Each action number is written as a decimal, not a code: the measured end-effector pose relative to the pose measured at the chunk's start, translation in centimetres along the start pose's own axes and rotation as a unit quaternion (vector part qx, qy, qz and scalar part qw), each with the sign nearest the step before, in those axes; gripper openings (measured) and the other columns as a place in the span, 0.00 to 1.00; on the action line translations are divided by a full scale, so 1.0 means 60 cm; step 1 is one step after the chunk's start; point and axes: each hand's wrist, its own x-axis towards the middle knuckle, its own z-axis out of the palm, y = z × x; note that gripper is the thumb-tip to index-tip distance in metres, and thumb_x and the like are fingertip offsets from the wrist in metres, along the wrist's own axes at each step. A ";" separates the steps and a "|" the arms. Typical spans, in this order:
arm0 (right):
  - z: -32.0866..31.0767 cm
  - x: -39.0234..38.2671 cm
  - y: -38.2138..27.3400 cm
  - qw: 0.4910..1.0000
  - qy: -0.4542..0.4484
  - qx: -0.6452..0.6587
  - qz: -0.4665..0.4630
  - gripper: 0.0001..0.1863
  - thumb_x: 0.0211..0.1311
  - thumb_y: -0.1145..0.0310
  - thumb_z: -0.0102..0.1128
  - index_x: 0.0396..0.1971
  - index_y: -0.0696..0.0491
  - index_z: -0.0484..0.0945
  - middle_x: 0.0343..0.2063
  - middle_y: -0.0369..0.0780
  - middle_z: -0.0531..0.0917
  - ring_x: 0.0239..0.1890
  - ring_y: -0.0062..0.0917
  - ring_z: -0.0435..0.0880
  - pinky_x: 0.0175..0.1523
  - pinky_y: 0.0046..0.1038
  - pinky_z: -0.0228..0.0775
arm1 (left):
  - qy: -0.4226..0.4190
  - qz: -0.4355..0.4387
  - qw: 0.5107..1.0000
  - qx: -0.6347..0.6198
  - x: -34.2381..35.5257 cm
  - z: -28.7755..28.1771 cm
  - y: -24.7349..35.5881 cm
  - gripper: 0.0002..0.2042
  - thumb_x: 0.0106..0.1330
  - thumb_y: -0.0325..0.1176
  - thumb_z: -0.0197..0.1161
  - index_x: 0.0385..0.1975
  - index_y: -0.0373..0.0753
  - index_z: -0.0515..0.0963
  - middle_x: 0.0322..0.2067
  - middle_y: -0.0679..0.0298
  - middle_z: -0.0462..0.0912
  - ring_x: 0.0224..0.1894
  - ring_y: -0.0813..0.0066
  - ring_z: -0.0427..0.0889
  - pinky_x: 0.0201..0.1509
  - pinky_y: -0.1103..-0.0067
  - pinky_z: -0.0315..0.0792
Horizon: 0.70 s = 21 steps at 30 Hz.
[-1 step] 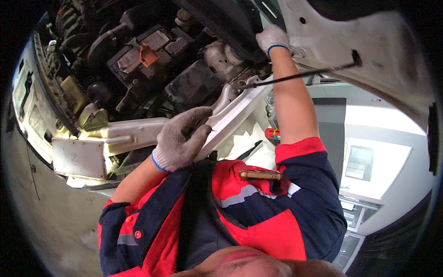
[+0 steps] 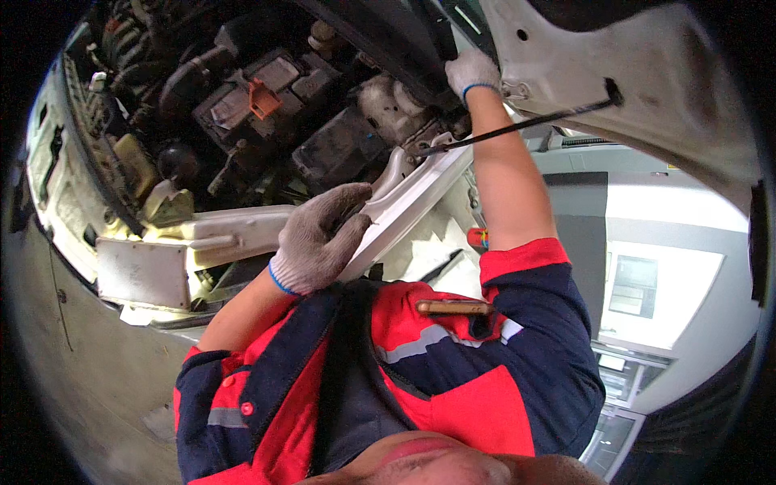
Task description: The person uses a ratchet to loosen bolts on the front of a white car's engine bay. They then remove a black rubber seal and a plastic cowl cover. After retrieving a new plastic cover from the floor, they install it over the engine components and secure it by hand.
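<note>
The left hand (image 2: pixel 319 238) is half open — thumb apart, nothing visible in it — beside the white fender (image 2: pixel 424 182). The right hand (image 2: pixel 473 73) is curled between the black panel (image 2: pixel 396 40) and raised hood (image 2: pixel 566 69); I cannot tell whether it grips anything.

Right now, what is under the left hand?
White fender shows just beyond the left hand; whatever lies directly beneath is covered, so I can't tell what it touches.
</note>
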 end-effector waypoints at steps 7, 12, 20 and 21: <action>0.068 -0.278 0.092 0.963 0.029 0.267 0.010 0.27 0.69 0.51 0.59 0.55 0.59 0.79 0.51 0.54 0.85 0.55 0.50 0.83 0.63 0.43 0.73 | 0.053 0.061 0.996 -0.036 -0.020 0.017 0.011 0.22 0.69 0.26 0.61 0.63 0.32 0.74 0.56 0.58 0.84 0.52 0.75 0.83 0.57 0.78 0.77; 0.027 -0.470 0.151 0.899 -0.020 0.432 -0.066 0.26 0.71 0.57 0.60 0.60 0.60 0.79 0.53 0.49 0.86 0.53 0.35 0.86 0.61 0.34 0.75 | -0.023 -0.001 0.988 -0.151 -0.084 0.072 0.050 0.26 0.67 0.23 0.58 0.67 0.35 0.69 0.51 0.64 0.80 0.39 0.85 0.77 0.37 0.84 0.75; -0.044 -0.635 0.108 0.757 -0.095 0.493 -0.418 0.17 0.70 0.73 0.57 0.56 0.59 0.81 0.44 0.40 0.85 0.43 0.25 0.83 0.50 0.29 0.77 | -0.068 0.021 0.997 0.016 -0.195 0.171 0.098 0.31 0.58 0.26 0.64 0.66 0.38 0.69 0.46 0.66 0.79 0.38 0.83 0.77 0.36 0.84 0.74; -0.036 -0.644 0.109 0.787 0.006 0.386 -0.481 0.17 0.68 0.74 0.57 0.55 0.59 0.81 0.44 0.40 0.85 0.43 0.26 0.84 0.50 0.30 0.77 | -0.040 0.018 0.998 0.047 -0.209 0.176 0.097 0.32 0.58 0.26 0.64 0.66 0.38 0.69 0.47 0.64 0.79 0.40 0.82 0.78 0.39 0.82 0.75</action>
